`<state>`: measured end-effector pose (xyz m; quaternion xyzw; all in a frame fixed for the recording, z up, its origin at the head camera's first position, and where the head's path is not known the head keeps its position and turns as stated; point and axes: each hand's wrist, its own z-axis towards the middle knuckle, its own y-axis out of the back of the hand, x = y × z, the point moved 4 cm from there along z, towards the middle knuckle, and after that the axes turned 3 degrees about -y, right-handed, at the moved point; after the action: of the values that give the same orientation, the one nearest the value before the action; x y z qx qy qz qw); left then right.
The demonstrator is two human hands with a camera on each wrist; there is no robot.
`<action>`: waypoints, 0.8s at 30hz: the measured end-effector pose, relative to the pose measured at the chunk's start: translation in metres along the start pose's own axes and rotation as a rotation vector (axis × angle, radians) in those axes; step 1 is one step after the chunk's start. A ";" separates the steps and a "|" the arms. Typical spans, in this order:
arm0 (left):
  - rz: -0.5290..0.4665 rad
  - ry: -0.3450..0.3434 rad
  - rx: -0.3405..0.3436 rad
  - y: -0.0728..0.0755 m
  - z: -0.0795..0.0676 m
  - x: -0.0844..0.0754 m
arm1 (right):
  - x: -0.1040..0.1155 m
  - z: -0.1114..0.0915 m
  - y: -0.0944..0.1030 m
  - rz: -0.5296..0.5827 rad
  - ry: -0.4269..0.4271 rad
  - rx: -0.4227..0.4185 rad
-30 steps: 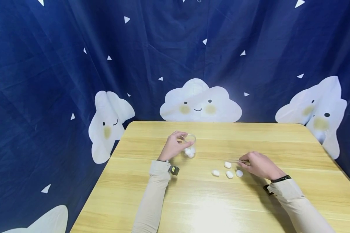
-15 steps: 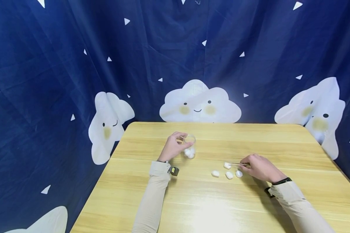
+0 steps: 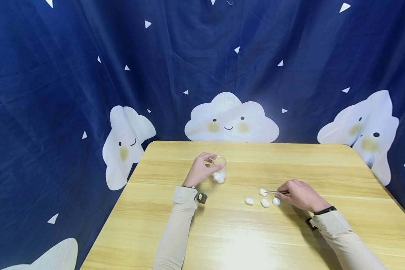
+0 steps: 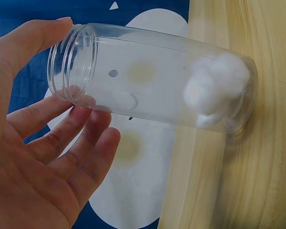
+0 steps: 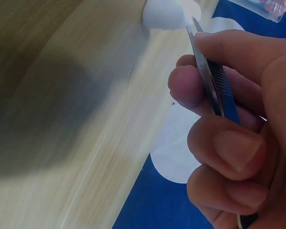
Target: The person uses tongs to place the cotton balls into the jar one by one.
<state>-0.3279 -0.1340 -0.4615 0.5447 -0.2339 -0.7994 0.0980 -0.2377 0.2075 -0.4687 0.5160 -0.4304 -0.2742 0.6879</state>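
My left hand point(image 3: 201, 169) holds a clear plastic jar point(image 4: 143, 76) by its threaded mouth, thumb on one side and fingers on the other. The jar stands upright and lidless on the table, with several white cotton balls point(image 4: 214, 88) at its bottom. In my right hand point(image 3: 300, 195) is a pair of metal tweezers point(image 5: 212, 81), pinched between thumb and fingers. The tweezers point left, and their tips are at a white cotton ball point(image 3: 263, 192) on the table. In the right wrist view, the tips overlap that cotton ball's edge.
Three more cotton balls lie on the table just in front: a left one point(image 3: 249, 201), a middle one point(image 3: 264, 203) and a right one point(image 3: 276, 201) below the tweezers. The wooden table point(image 3: 229, 228) ends at a dark blue curtain point(image 3: 175, 56) with cloud faces.
The tweezers' tips have come down onto the far cotton ball, with the right hand shifting slightly toward me. My left hand and the jar have stayed in place.
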 end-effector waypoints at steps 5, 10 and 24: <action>0.004 0.001 -0.001 0.000 0.000 0.000 | 0.001 -0.001 0.001 -0.007 0.017 -0.013; 0.002 0.003 0.000 0.000 0.000 0.000 | 0.001 -0.001 0.002 -0.004 0.014 -0.022; 0.000 -0.003 -0.002 0.000 0.000 0.001 | 0.000 0.000 0.005 -0.023 0.026 -0.064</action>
<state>-0.3281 -0.1344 -0.4627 0.5436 -0.2332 -0.8003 0.0982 -0.2376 0.2092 -0.4643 0.5022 -0.4067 -0.2890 0.7063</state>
